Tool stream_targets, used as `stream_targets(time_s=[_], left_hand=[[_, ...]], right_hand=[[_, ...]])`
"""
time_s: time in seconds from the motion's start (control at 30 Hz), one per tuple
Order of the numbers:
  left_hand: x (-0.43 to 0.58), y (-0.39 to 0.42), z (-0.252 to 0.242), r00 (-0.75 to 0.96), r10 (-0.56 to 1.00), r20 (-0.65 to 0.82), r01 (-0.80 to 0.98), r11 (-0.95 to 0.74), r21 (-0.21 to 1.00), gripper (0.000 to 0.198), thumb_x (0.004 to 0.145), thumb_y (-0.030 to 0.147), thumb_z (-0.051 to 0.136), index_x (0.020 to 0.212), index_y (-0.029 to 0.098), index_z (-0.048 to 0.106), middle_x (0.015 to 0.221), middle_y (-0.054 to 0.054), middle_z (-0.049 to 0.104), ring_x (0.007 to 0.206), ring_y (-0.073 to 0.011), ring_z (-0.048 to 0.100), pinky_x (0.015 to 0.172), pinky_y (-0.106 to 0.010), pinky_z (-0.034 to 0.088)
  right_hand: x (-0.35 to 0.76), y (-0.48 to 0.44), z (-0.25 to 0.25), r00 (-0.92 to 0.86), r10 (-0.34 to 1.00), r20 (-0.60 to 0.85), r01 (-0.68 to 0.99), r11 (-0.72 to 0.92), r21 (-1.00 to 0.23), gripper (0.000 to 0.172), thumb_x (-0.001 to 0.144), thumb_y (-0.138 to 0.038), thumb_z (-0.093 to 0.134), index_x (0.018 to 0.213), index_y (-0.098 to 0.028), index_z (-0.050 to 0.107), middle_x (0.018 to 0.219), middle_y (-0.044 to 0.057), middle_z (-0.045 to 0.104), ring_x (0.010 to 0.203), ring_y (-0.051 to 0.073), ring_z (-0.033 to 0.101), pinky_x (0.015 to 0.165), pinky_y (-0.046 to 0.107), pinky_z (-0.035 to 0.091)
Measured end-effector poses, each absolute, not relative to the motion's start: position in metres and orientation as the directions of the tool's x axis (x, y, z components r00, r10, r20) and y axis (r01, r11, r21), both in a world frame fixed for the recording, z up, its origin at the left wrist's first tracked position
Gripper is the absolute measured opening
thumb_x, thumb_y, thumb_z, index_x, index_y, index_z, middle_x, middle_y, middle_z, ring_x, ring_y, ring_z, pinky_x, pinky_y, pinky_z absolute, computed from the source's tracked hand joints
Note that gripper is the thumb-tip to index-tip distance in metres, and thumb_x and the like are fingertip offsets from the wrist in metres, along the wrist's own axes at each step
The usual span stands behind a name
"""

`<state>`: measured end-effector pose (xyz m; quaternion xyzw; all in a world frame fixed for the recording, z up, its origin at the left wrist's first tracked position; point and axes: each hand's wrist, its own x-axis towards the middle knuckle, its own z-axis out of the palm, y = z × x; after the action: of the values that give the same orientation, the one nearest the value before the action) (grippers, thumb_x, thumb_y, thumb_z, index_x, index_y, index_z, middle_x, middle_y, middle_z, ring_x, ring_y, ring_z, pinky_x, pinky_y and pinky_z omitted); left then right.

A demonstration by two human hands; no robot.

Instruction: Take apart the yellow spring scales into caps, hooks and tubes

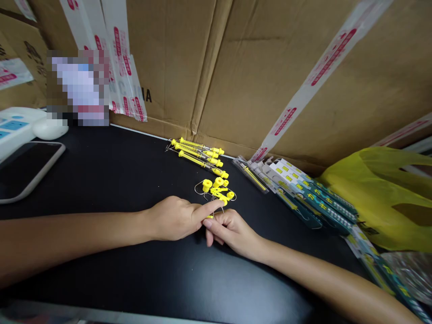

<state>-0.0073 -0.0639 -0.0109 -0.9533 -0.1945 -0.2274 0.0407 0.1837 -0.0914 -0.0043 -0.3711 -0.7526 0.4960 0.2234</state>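
My left hand reaches in from the left, its index finger stretched out and the other fingers curled under. My right hand is closed in a pinch, with its thumb against the left hand's fingers. Between the two hands shows a sliver of a small yellow plastic part, mostly covered by fingers. A thin bent wire curves beside the left fingertip. Just beyond the fingers lie several loose yellow plastic pieces with curved metal wires. Farther back is a row of slim yellow hook-ended tools.
Carded packages are stacked at the right, beside a yellow plastic bag. A phone and a white power strip lie at the left of the black table. Taped cardboard boxes wall off the back.
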Motion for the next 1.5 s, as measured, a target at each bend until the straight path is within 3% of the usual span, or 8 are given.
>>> stream_targets(time_s=[0.23,0.43,0.77,0.97,1.07,1.17,1.23,1.5], left_hand=[[-0.0071,-0.0660,-0.0127,0.809,0.404,0.427,0.441,-0.897,0.014,0.040,0.095,0.023,0.032,0.132,0.011,0.029,0.074,0.000,0.068,0.057,-0.0120,0.064,0.048,-0.019,0.045],[-0.0059,-0.0675,-0.0120,0.790,0.475,0.388,0.455,-0.878,0.151,0.040,0.094,0.023,0.032,0.132,0.013,0.029,0.072,0.002,0.068,0.059,-0.0135,0.066,0.048,-0.020,0.047],[-0.0049,-0.0716,-0.0115,0.806,0.471,0.358,0.499,-0.867,0.018,0.043,0.092,0.021,0.034,0.133,0.008,0.030,0.073,-0.002,0.069,0.057,-0.0141,0.066,0.051,-0.022,0.049],[-0.0057,-0.0726,-0.0117,0.774,0.446,0.449,0.497,-0.867,0.004,0.043,0.092,0.020,0.034,0.133,0.010,0.030,0.074,-0.001,0.068,0.058,-0.0134,0.065,0.050,-0.022,0.047],[-0.0050,-0.0718,-0.0128,0.738,0.481,0.474,0.542,-0.841,0.010,0.034,0.091,0.020,0.036,0.124,0.011,0.040,0.070,0.000,0.066,0.059,-0.0146,0.065,0.051,-0.023,0.047],[-0.0042,-0.0699,-0.0138,0.736,0.487,0.471,0.550,-0.835,0.004,0.015,0.091,0.019,0.037,0.093,0.016,0.051,0.068,0.001,0.064,0.059,-0.0155,0.064,0.050,-0.024,0.044],[-0.0039,-0.0686,-0.0139,0.757,0.466,0.458,0.528,-0.849,-0.008,0.018,0.091,0.018,0.035,0.079,0.018,0.049,0.066,0.002,0.062,0.057,-0.0149,0.063,0.049,-0.024,0.042],[-0.0049,-0.0689,-0.0140,0.792,0.441,0.421,0.488,-0.873,-0.004,0.019,0.092,0.021,0.034,0.077,0.018,0.044,0.063,0.003,0.061,0.053,-0.0136,0.060,0.046,-0.023,0.036]], right_hand=[[0.1835,-0.0921,-0.0080,-0.587,0.804,0.098,0.318,0.339,-0.885,0.050,0.093,-0.039,0.042,0.059,-0.012,0.066,0.052,-0.001,0.054,0.048,0.005,0.044,0.052,0.019,0.035],[0.1867,-0.0901,-0.0057,-0.665,0.746,-0.035,0.242,0.172,-0.955,0.050,0.092,-0.042,0.043,0.063,-0.011,0.068,0.043,-0.005,0.041,0.041,0.005,0.036,0.044,0.018,0.030],[0.1849,-0.0950,-0.0022,-0.640,0.762,-0.094,0.199,0.047,-0.979,0.052,0.092,-0.045,0.043,0.061,-0.011,0.068,0.041,-0.006,0.040,0.039,0.004,0.034,0.043,0.019,0.028],[0.1853,-0.0955,-0.0026,-0.625,0.777,-0.072,0.205,0.074,-0.976,0.050,0.091,-0.045,0.044,0.063,-0.011,0.068,0.042,-0.005,0.041,0.040,0.004,0.035,0.044,0.020,0.028],[0.1859,-0.0936,-0.0025,-0.633,0.771,-0.072,0.199,0.072,-0.977,0.050,0.092,-0.044,0.044,0.062,-0.011,0.068,0.041,-0.006,0.041,0.040,0.004,0.034,0.044,0.020,0.028],[0.1868,-0.0908,-0.0017,-0.655,0.750,-0.096,0.185,0.036,-0.982,0.051,0.092,-0.044,0.043,0.061,-0.011,0.067,0.040,-0.006,0.039,0.038,0.004,0.033,0.043,0.019,0.027],[0.1871,-0.0904,-0.0013,-0.657,0.747,-0.100,0.196,0.041,-0.980,0.052,0.092,-0.044,0.042,0.060,-0.012,0.066,0.040,-0.006,0.039,0.038,0.004,0.033,0.044,0.019,0.028],[0.1874,-0.0966,-0.0030,-0.591,0.805,-0.040,0.327,0.194,-0.925,0.050,0.092,-0.044,0.044,0.062,-0.011,0.067,0.044,-0.005,0.042,0.041,0.004,0.037,0.046,0.018,0.032]])
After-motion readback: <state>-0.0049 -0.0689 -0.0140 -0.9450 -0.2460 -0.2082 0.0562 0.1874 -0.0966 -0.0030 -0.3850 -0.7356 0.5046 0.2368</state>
